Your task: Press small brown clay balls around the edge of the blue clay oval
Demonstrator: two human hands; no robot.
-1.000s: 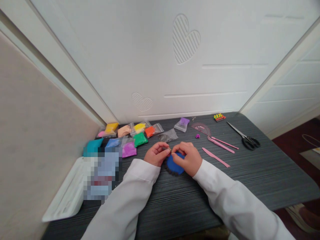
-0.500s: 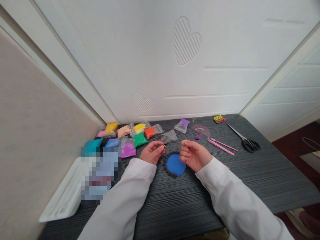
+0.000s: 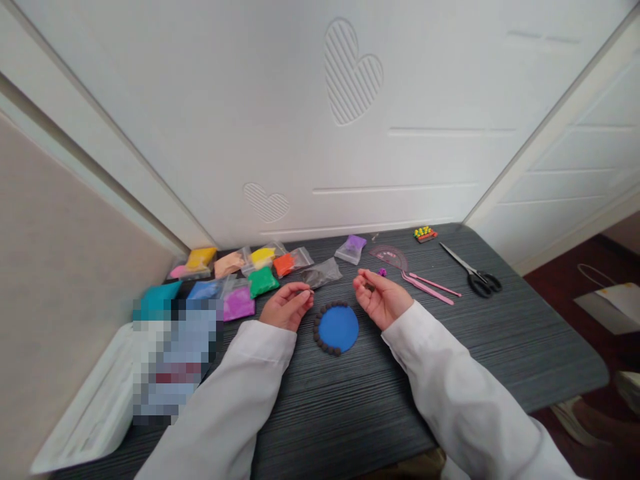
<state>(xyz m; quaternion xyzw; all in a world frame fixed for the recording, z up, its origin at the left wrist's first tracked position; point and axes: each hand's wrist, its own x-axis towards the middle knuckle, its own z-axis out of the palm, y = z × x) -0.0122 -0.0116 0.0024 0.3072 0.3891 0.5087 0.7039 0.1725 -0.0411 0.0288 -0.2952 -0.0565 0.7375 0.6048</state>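
On the dark table lies a flat blue clay disc [image 3: 339, 329]. A row of small dark grey clay balls [image 3: 317, 327] edges its left side, from the top round to the bottom. My left hand [image 3: 286, 308] is just left of the disc, thumb and forefinger pinched together; what sits between their tips is too small to make out. Above and right of the disc, my right hand [image 3: 384, 297] has its palm side turned inward and its fingers curled. A small dark piece of clay [image 3: 369, 287] shows between its thumb and fingers. Neither hand touches the disc.
Bags of coloured clay, including a green one [image 3: 263, 282], lie at the back left, beside a crumpled clear bag [image 3: 323, 272]. A white tray [image 3: 83, 407] stands at left. Rightward are a protractor [image 3: 389, 256], pink tools [image 3: 429, 289] and scissors [image 3: 473, 272].
My right hand has moved away from the disc and its fingers have loosened, baring the disc's right side. My left hand stays pinched. The whole view has shifted a little.
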